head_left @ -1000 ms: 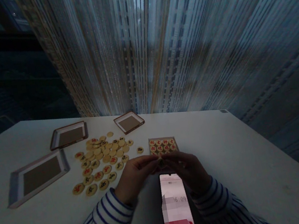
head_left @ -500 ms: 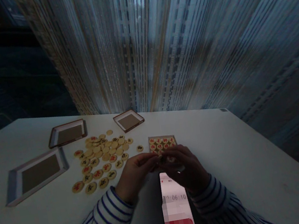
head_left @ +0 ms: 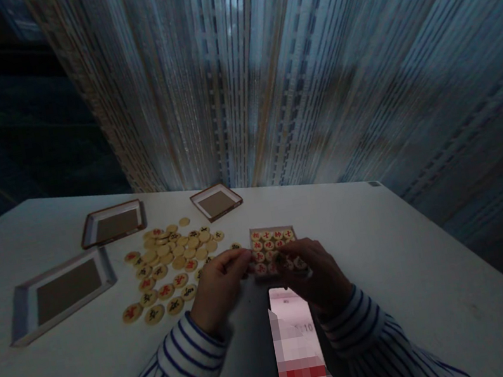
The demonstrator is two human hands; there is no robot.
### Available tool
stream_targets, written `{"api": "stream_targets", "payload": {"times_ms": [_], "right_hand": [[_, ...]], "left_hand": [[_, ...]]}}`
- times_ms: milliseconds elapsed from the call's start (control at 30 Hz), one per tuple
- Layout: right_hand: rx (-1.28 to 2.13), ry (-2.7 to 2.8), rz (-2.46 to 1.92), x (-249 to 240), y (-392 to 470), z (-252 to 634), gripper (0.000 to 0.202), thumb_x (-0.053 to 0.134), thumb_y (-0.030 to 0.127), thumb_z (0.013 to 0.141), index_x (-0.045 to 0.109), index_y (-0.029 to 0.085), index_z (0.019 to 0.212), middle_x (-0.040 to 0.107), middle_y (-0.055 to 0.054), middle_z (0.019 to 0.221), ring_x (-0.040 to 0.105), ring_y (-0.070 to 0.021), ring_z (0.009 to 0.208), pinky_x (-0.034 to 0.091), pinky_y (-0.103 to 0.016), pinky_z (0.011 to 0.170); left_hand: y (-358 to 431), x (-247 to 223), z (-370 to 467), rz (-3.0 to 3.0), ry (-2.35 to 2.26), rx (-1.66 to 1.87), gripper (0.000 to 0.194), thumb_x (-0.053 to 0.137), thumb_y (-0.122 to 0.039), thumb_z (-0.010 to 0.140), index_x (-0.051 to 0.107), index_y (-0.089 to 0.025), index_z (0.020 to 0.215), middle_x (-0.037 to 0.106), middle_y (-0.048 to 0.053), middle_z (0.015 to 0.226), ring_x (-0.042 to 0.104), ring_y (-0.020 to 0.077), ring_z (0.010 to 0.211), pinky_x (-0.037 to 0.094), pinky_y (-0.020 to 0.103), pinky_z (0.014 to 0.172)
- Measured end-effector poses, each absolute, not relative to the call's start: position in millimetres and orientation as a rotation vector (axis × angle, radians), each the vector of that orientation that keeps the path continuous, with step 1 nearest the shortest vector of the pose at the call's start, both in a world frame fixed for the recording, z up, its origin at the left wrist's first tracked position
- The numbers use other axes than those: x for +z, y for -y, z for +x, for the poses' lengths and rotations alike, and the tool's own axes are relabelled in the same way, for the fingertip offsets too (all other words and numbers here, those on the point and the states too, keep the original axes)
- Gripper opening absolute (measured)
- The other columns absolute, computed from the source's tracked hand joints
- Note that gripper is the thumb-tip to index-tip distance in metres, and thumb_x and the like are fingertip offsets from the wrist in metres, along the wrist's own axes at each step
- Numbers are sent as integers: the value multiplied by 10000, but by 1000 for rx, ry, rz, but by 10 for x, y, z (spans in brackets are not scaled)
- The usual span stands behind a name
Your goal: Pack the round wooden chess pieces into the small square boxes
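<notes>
A small open box [head_left: 272, 228] holds rows of round Chinese chess pieces [head_left: 268, 245] with red characters. At its left edge are the pinched fingertips of my left hand [head_left: 217, 287]; what they hold, if anything, is hidden. My right hand [head_left: 318, 274] reaches over the box's near right part, thumb and fingers closed around a Chinese chess piece [head_left: 283, 261], mostly covered by the fingers. Left of the box spreads a loose pile of Chinese chess pieces [head_left: 178, 251], some face down, others showing red or black characters.
A large shallow tray [head_left: 105, 267] lies at the left, with two smaller trays [head_left: 143, 214] [head_left: 215, 187] farther back on the white table [head_left: 422, 288]. Below my hands, a lit phone [head_left: 292, 317] shows a timer. A striped curtain [head_left: 233, 76] hangs behind the table.
My hands, together before in front of the box, have moved apart. The left one went to the box's left edge; the right stays over the near right part, uncovering more pieces.
</notes>
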State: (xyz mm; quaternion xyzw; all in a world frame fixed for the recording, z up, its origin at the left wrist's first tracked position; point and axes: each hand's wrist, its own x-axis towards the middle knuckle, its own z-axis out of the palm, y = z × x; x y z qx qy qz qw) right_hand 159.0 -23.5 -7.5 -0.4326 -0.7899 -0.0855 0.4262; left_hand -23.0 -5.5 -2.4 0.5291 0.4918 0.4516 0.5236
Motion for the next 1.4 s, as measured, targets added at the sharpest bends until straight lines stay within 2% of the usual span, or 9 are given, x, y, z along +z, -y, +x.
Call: {"api": "stream_targets", "payload": {"times_ms": [333, 700, 933, 1100, 1400], "right_hand": [[-247, 1992, -1208, -123, 177, 1622, 154, 564, 239, 726, 580, 179, 867, 655, -51, 735, 591, -186, 689, 427, -340, 650], [-241, 2089, -1244, -269, 92, 1718, 245, 616, 295, 692, 598, 212, 921, 595, -95, 1056, 548, -245, 944, 401, -406, 790], [-197, 2095, -1277, -301, 98, 1664, 214, 624, 310, 696, 615, 214, 886, 563, -102, 1111, 529, -253, 976, 401, -422, 811], [-185, 2100, -1307, -329, 104, 1642, 220, 634, 321, 689, 623, 214, 881, 558, -109, 1121, 523, -263, 999, 382, -449, 841], [-176, 2129, -1309, -344, 103, 1644, 215, 604, 331, 717, 617, 213, 897, 546, -131, 1143, 515, -283, 1008, 373, -485, 832]], "left_hand": [[55, -54, -242, 1355, -1164, 1102, 315, 590, -453, 681, 649, -151, 749, 620, 18, 607, 527, 121, 519, 386, 215, 443], [55, -115, -269, 1453, -1190, 1130, 310, 541, -428, 737, 641, -136, 773, 572, -3, 585, 476, 100, 468, 379, 218, 439], [55, -194, -262, 1925, -1216, 1196, 158, 510, -264, 785, 630, -165, 810, 650, 45, 780, 595, 145, 695, 476, 252, 606], [36, -249, -263, 2173, -1200, 1284, 159, 499, -245, 800, 628, -161, 841, 684, 73, 841, 621, 182, 817, 497, 323, 737], [19, -268, -270, 2325, -1213, 1346, 153, 501, -233, 812, 629, -154, 840, 696, 79, 838, 636, 190, 809, 519, 333, 726]]}}
